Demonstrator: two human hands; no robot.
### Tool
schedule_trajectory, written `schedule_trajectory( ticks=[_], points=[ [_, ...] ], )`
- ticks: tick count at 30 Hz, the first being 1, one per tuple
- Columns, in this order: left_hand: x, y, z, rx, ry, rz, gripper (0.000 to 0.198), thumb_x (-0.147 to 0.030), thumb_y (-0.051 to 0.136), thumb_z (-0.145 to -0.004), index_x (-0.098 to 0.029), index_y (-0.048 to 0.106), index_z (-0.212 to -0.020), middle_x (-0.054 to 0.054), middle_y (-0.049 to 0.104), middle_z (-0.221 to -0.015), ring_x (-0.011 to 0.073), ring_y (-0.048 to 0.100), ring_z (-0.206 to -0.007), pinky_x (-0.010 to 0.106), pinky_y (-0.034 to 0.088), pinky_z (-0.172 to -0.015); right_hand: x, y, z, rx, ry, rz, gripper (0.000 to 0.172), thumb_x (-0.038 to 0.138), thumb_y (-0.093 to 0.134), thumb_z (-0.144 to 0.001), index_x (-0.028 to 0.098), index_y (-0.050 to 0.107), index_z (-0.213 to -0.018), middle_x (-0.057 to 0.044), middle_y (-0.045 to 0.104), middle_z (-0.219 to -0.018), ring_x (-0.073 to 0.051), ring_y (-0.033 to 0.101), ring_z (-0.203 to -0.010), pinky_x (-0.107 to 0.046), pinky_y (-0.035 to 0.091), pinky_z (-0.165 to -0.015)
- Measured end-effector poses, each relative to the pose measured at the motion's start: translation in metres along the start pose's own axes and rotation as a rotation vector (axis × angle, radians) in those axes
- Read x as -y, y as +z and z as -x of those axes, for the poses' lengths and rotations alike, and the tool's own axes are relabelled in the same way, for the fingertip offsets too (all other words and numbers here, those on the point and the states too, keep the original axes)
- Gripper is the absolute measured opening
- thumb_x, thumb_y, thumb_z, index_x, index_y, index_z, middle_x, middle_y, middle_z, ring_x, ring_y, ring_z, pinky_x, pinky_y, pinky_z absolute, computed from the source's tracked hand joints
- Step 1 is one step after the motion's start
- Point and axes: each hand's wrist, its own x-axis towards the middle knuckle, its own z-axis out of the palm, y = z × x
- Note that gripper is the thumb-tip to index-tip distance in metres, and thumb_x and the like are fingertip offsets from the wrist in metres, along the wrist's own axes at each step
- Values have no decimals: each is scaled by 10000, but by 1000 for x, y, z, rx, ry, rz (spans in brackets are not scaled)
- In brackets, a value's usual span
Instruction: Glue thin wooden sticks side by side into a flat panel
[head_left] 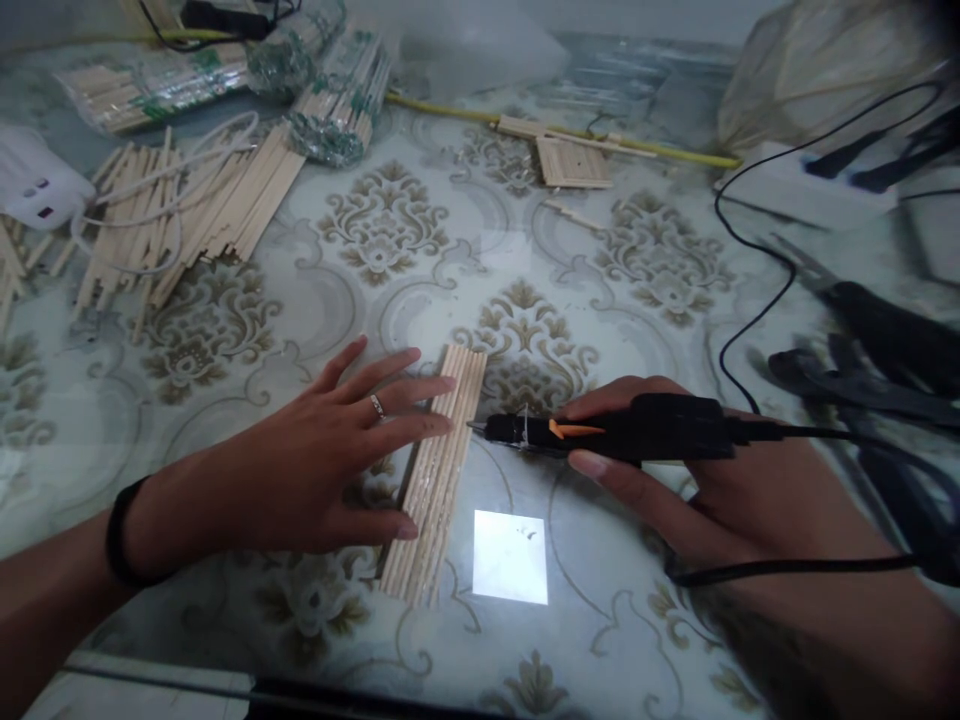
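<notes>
A row of thin wooden sticks (pixel 431 490) lies side by side on the patterned tabletop, with a shiny, clear residue along its lower part. My left hand (pixel 330 450) has its fingers spread, and their tips rest on the left side of the row. In my right hand (pixel 675 480) is a black, corded hot glue gun (pixel 622 428) with an orange trigger. Its metal nozzle points left and meets the right edge of the sticks, just beside my left fingertips. Whether glue is coming out is too small to tell.
Loose sticks (pixel 247 200) and plastic-wrapped stick bundles (pixel 337 100) lie at the back left, beside a white plug adapter (pixel 37 180). A small wooden panel (pixel 574 163) sits near a yellow cable (pixel 442 108). Pliers (pixel 870 390) and a power strip (pixel 817 190) are on the right.
</notes>
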Motion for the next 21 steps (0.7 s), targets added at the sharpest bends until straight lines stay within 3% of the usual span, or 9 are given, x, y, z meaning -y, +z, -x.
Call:
schedule_trajectory(
  ticks=[5, 14, 21],
  points=[
    [0, -2, -1, 12, 6, -2, 697, -717, 743, -1092, -352, 607, -1669, 61, 577, -1855, 418, 380, -1827, 682, 72, -1558, 3, -7, -4, 82, 8, -48, 167, 465, 682, -1147, 336, 788, -1138, -24, 889, -1060, -295, 875, -909, -439, 727, -846],
    [0, 3, 0, -12, 24, -20, 704, -746, 722, -1102, -333, 600, -1658, 67, 569, -1861, 404, 362, -1834, 658, 38, -1562, 8, -1, 3, 71, 50, -176, 180, 504, 676, -1144, 365, 777, -1090, -6, 886, -1011, -280, 858, -843, -417, 687, -716],
    [1, 0, 0, -13, 24, -21, 720, -730, 754, -1090, -335, 596, -1671, 64, 565, -1864, 416, 373, -1829, 668, 73, -1562, 10, -5, -1, 111, 51, -252, 153, 464, 711, -1122, 337, 790, -1087, -19, 874, -991, -267, 839, -837, -392, 672, -733]
  ],
)
